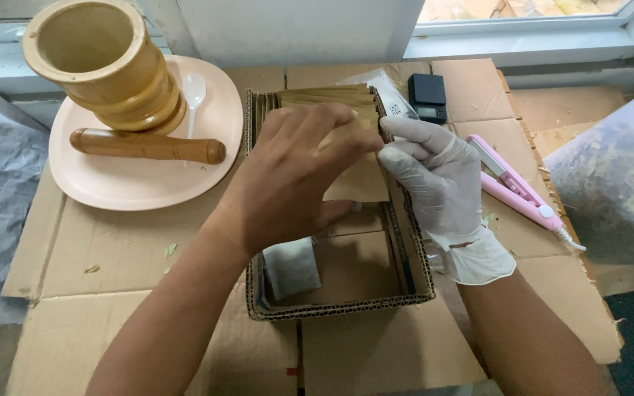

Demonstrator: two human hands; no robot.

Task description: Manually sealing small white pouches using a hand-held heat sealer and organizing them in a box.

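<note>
While both hands met over a shallow corrugated cardboard tray (405,253), the bare left hand (295,180) and the white-gloved right hand (438,180) pinched one flat brown paper pouch (361,183) by its upper edge, fingers clenched on the paper at either side. The pouch stood upright in the tray, at the front of a row of similar pouches (324,97) filed just behind the grip. It looked thin, light and easily creased, so a hold at the top corners, as here, seemed safest. Below the grip, on the tray floor, lay a small pale, soft-looking sachet (291,268). To the left of the grip, a smooth peach-coloured plate (141,187) carried a ribbed wooden mortar (104,62), a dark wooden pestle (148,145) and a white plastic spoon (194,92). To the right lay a slim pink heat sealer (519,191), and beyond it a clear bag of dried leaves (610,183). A small black digital scale (427,97) sat past the pouches. Flattened cardboard (111,249) covered the desk.
</note>
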